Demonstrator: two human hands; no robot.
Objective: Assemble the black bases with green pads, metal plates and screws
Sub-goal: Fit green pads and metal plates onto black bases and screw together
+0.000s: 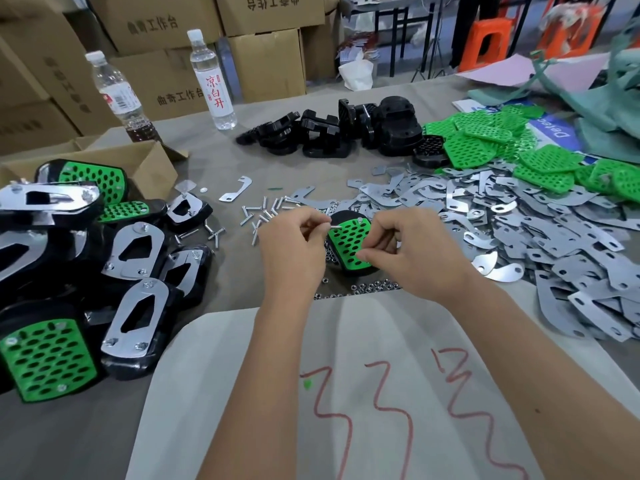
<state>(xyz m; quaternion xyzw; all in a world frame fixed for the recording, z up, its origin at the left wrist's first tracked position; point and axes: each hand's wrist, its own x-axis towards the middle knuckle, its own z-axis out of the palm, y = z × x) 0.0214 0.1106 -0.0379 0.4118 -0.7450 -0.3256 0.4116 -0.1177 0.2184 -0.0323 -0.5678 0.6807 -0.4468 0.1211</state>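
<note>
My left hand pinches a small screw between thumb and forefinger, tip pointing right at the top-left corner of the green pad. My right hand has its fingers curled down on the pad's right edge, fingertips gripping it and pressing it onto the black base beneath. A second screw head already sits near the pad's top edge. This unit lies mid-tabletop, just beyond the near edge's white sheet with red scribbles.

Loose screws lie scattered just left of my left hand. Nuts lie in a row along the white sheet's far edge, right under the base.

Metal plates spread in a big heap from centre to the right edge of the tabletop. Spare green pads pile up beyond them toward the far right. Bare black bases cluster at the far centre.

Finished assemblies stack along the left edge, some plate-side up, some green-side up, partly leaning on a cardboard box. Two water bottles stand at the far left of the tabletop, one clear, one with dark liquid at the bottom. Cardboard cartons are stacked behind the table.
</note>
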